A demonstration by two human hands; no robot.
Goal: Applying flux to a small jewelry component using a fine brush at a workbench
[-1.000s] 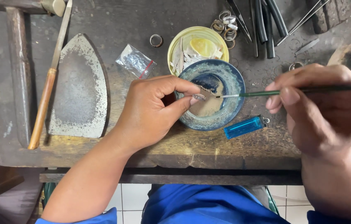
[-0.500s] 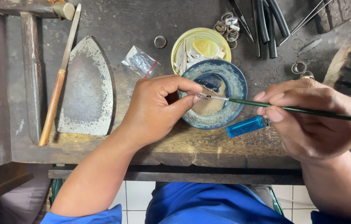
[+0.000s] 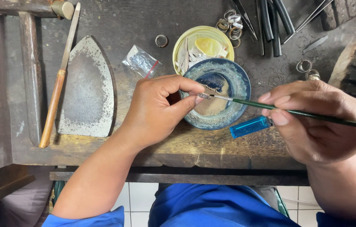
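Nearest the wearer, both forearms come up over the front edge of the worn wooden desk (image 3: 102, 149). The left hand (image 3: 157, 111) is curled over, thumb and forefinger pinched tight on a very small piece (image 3: 203, 96) at their tips, probably metal, though it is too small to make out for sure. The right hand (image 3: 317, 122) has its grip closed on a thin green brush (image 3: 304, 112), pen-fashion, between thumb and first fingers. The brush's long axis runs nearly level, handle out to the right, pale tip pointing left and meeting the pinched piece, so the piece lies directly left of the right hand's grip, at the far end of the brush. Both meet just above the blue-rimmed bowl (image 3: 239, 84). A blue lighter (image 3: 249, 126) lies near the bowl's lower right. Farther off sit a yellow dish (image 3: 182, 46), a small plastic bag (image 3: 141, 62), a flat iron-shaped plate (image 3: 87, 90), loose rings (image 3: 232, 23) and dark tools (image 3: 272, 25)
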